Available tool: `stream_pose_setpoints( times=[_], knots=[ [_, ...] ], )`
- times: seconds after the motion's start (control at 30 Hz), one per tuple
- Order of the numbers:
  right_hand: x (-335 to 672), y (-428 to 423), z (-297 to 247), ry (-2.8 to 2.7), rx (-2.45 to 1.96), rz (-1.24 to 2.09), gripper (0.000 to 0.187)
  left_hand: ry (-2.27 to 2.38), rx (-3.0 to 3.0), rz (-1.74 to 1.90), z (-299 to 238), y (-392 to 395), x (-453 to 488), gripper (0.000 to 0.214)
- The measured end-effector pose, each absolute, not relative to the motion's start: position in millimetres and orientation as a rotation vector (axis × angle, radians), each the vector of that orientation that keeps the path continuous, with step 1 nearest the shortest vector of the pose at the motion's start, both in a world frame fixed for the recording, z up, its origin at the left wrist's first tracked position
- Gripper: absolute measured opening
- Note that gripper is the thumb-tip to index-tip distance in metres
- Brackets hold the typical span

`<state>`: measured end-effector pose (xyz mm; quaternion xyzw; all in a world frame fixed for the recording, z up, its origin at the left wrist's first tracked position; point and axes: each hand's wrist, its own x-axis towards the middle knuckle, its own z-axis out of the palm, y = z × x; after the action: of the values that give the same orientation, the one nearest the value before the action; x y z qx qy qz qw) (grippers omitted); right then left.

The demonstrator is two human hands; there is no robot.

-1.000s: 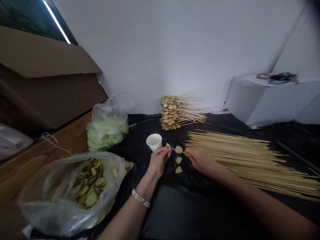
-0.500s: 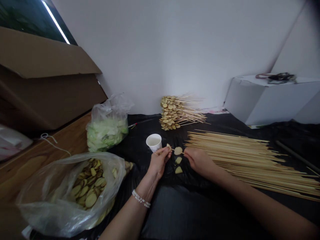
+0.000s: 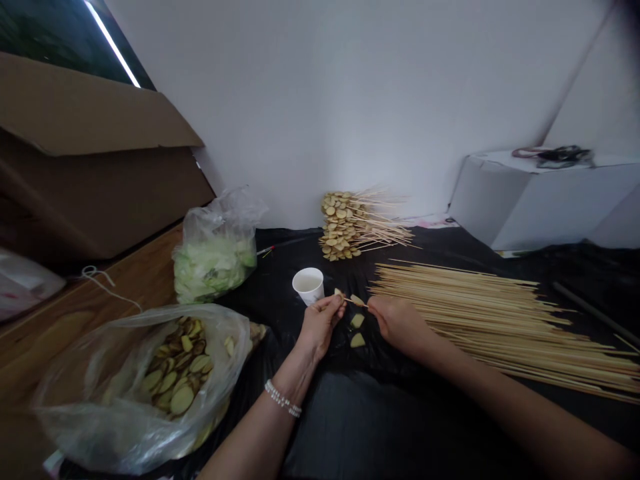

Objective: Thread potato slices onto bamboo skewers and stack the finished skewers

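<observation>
My left hand pinches a pale potato slice at the tip end of a wooden skewer. My right hand is closed around the skewer on the other side. Between the hands another potato slice sits on the skewer, seen nearly edge-on. Two loose slices, a nearer one and a farther one, lie on the black sheet below. A white paper cup stands just beyond my left hand.
Many bare skewers lie spread on the right. Finished potato skewers are stacked by the wall. At left are an open plastic bag of potato slices, a bag of pale green leaves and a cardboard box. A white box stands back right.
The slice between my hands has turned from showing its round face to nearly edge-on. Both hands stay in almost the same place.
</observation>
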<state>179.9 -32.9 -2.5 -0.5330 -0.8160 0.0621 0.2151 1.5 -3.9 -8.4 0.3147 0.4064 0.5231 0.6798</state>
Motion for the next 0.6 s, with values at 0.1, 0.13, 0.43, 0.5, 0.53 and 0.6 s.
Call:
stream_pose_setpoints(
  times=[0.1, 0.13, 0.43, 0.5, 0.53, 0.6],
  knots=[
    [180.0, -33.7, -2.1, -2.244, -1.484, 0.191, 0.023, 0.913, 0.714, 1.174, -7.5, -4.8, 1.9, 0.028],
    [180.2, -33.7, -1.4, -2.234, -1.481, 0.231, 0.023, 0.912, 0.716, 1.172, -7.3, -5.0, 1.9, 0.028],
    [181.9, -32.3, 11.6, -2.065, -1.404, 0.796, 0.026, 0.914, 0.721, 1.116, -7.3, -6.8, 3.4, 0.026],
    [181.7, -32.2, 12.4, -2.045, -1.403, 0.909, 0.026, 0.914, 0.728, 1.109, -7.5, -7.4, 3.4, 0.027],
    [181.4, -32.4, 12.0, -2.047, -1.406, 0.918, 0.026, 0.915, 0.734, 1.108, -7.6, -7.6, 3.2, 0.027],
    [180.2, -33.1, 9.6, -2.083, -1.43, 0.784, 0.025, 0.918, 0.747, 1.107, -7.9, -7.7, 2.6, 0.028]
  ],
)
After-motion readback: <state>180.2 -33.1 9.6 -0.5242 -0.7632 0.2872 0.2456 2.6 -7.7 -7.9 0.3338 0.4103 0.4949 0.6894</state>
